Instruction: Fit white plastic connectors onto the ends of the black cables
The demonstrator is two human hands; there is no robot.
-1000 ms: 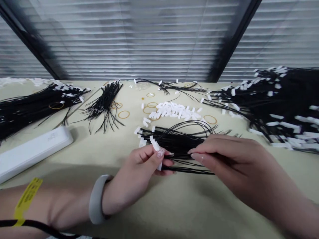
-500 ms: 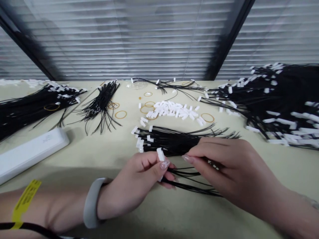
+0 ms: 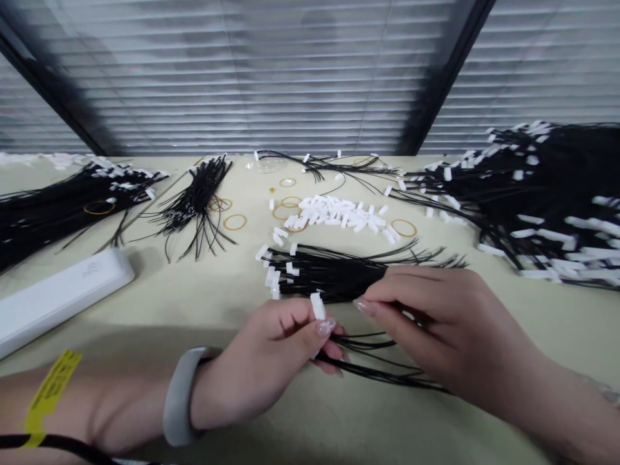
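My left hand (image 3: 285,342) is closed on a white plastic connector (image 3: 318,306), pinched upright between thumb and fingers. Several thin black wires (image 3: 368,371) trail from it to the right. My right hand (image 3: 431,323) has thumb and index fingertip pressed together, just right of the connector and apart from it. Anything within that pinch is too small or hidden to make out. The trailing wires pass below and behind the right hand's fingers. Just beyond both hands lies a bundle of black wires (image 3: 329,274) with white connectors at its left end.
Behind that bundle sits a pile of loose white connectors (image 3: 339,213), with rubber bands (image 3: 235,222) around. A large heap of black wires (image 3: 557,187) fills the right side. More wire bundles (image 3: 194,194) lie left, near a white oblong case (image 3: 62,297). Window blinds rise behind.
My left hand has shifted slightly right and down with the connector, and the trailing wires moved with it. The right hand has stayed almost in place, still pinched.
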